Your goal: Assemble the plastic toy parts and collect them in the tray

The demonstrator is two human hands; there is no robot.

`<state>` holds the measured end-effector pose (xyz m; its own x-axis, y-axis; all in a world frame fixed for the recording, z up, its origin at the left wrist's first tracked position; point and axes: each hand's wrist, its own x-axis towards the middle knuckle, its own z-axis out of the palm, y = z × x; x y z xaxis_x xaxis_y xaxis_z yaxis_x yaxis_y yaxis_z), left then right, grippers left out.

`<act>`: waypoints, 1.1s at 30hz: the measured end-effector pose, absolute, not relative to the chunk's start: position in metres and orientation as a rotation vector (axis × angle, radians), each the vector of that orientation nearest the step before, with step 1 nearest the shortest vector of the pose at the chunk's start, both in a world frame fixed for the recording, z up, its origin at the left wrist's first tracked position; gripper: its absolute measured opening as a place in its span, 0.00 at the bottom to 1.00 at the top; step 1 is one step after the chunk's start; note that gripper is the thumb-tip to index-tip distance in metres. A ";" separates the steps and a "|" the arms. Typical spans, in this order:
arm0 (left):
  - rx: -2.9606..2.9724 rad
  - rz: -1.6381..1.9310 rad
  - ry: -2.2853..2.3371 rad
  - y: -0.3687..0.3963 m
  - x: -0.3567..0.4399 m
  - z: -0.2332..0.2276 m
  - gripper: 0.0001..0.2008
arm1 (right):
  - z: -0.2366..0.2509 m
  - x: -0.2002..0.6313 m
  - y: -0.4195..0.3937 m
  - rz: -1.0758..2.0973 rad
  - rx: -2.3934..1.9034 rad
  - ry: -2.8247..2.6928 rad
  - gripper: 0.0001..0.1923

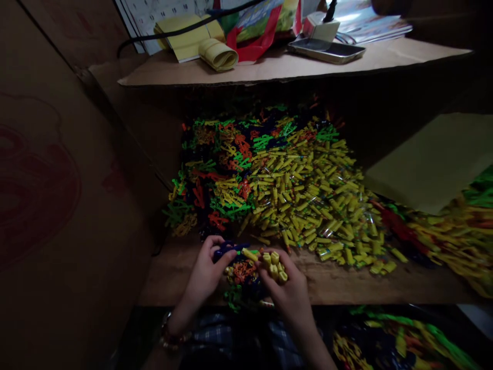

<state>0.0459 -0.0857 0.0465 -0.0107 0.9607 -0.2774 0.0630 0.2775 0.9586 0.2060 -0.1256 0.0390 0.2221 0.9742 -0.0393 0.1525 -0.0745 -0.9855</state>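
My left hand (206, 275) pinches a dark blue plastic piece (227, 250) at the near edge of a cardboard work surface (346, 285). My right hand (287, 290) holds a bunch of short yellow tubes (274, 266), with one yellow tube (249, 254) pointed at the blue piece. Between and under both hands lies a small cluster of orange, green and blue plastic pieces (241, 280). Beyond the hands spreads a big heap of yellow tubes (311, 200), and to its left a heap of mixed colored plastic pieces (219, 174).
A cardboard shelf (292, 64) above the heaps carries a phone (325, 50), yellow paper (192, 38) and colored packaging. A cardboard wall (57, 180) stands at the left. More colored pieces in bags lie at the right (454, 236) and lower right (400, 341).
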 end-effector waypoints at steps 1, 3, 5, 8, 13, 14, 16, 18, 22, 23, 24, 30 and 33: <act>1.054 0.971 1.384 -0.088 0.049 0.046 0.19 | 0.039 0.207 -0.127 0.949 -1.500 -1.173 0.11; 1.067 0.974 1.383 -0.091 0.052 0.046 0.20 | 0.038 0.210 -0.131 0.852 -1.543 -1.264 0.10; 1.089 0.954 1.371 -0.093 0.053 0.047 0.21 | 0.036 0.212 -0.134 0.754 -1.552 -1.379 0.10; 1.167 0.911 1.413 -0.096 0.053 0.049 0.19 | 0.034 0.212 -0.137 0.547 -1.480 -1.581 0.12; 1.228 0.893 1.407 -0.096 0.050 0.049 0.16 | 0.032 0.209 -0.138 0.285 -1.234 -1.781 0.17; 1.218 0.886 1.395 -0.096 0.049 0.048 0.16 | 0.032 0.211 -0.137 0.302 -1.226 -1.782 0.16; 1.143 0.855 1.322 -0.095 0.044 0.045 0.17 | 0.031 0.217 -0.134 0.447 -1.263 -1.752 0.14; 1.051 0.796 1.209 -0.094 0.041 0.040 0.18 | 0.027 0.226 -0.130 0.672 -1.341 -1.684 0.09; 1.158 0.774 1.213 -0.089 0.033 0.023 0.21 | 0.012 0.246 -0.123 0.815 -1.399 -1.681 0.07; 1.262 0.816 1.336 -0.086 0.030 0.018 0.21 | 0.008 0.251 -0.122 0.751 -1.410 -1.698 0.07; 1.391 0.865 1.501 -0.082 0.025 0.012 0.20 | 0.003 0.256 -0.121 0.672 -1.432 -1.696 0.07; 1.977 0.642 2.047 -0.054 -0.005 -0.014 0.22 | -0.001 0.265 -0.119 0.670 -1.582 -1.405 0.15; 1.909 0.708 1.991 -0.048 -0.009 -0.013 0.18 | 0.010 0.257 -0.119 0.854 -1.518 -1.392 0.19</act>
